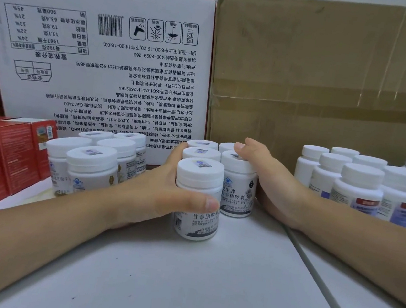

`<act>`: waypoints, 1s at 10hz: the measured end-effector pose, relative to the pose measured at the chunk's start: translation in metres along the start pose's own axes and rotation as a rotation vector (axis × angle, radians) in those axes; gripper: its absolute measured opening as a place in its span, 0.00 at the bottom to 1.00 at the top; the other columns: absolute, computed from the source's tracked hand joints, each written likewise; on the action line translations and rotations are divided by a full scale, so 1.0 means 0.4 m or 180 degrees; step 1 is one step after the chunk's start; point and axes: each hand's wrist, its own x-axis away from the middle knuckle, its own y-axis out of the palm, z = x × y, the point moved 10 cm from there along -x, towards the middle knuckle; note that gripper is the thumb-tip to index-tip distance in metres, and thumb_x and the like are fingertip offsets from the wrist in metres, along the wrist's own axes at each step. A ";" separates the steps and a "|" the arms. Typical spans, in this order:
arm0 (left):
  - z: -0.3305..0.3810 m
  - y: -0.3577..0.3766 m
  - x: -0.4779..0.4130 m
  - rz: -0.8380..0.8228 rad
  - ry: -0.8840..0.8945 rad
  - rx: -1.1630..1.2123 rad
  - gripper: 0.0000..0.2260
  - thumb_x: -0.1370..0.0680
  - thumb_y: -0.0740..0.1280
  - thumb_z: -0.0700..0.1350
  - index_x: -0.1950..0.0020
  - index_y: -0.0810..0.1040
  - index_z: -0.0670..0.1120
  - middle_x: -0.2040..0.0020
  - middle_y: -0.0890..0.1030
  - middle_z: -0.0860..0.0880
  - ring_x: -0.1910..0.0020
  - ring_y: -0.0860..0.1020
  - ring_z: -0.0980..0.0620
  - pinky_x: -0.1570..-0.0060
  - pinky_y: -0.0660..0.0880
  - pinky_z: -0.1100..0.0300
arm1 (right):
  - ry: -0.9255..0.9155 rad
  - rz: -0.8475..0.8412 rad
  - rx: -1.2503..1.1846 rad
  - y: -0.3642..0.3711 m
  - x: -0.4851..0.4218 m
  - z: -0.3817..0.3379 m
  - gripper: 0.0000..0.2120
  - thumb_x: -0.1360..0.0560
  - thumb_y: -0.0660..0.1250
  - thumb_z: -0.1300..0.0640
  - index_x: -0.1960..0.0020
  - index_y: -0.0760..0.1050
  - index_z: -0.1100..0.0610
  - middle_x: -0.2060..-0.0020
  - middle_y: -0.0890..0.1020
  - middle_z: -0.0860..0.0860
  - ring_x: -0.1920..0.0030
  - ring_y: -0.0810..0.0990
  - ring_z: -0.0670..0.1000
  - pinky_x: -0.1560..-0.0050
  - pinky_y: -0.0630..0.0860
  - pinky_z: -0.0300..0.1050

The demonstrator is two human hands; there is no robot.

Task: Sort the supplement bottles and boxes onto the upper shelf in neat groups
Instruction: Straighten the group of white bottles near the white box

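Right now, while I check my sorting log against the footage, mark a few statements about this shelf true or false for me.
1. The left hand and the right hand cup the middle cluster of bottles between them. True.
2. The red boxes stand at the right end. False: they stand at the left.
3. The print on the white carton is upside down. True.
4. The bottles in the right group have no caps. False: each visible one bears a white cap.
5. The brown cardboard box stands right of the white carton. True.
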 end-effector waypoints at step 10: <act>-0.001 -0.007 0.001 0.0114 0.0033 -0.0235 0.48 0.39 0.77 0.53 0.24 0.55 0.58 0.30 0.70 0.66 0.32 0.69 0.65 0.32 0.67 0.58 | -0.0134 -0.0418 -0.0459 0.020 0.160 -0.020 0.43 0.36 0.62 0.35 0.25 0.51 0.41 0.38 0.69 0.44 0.39 0.70 0.48 0.35 0.68 0.50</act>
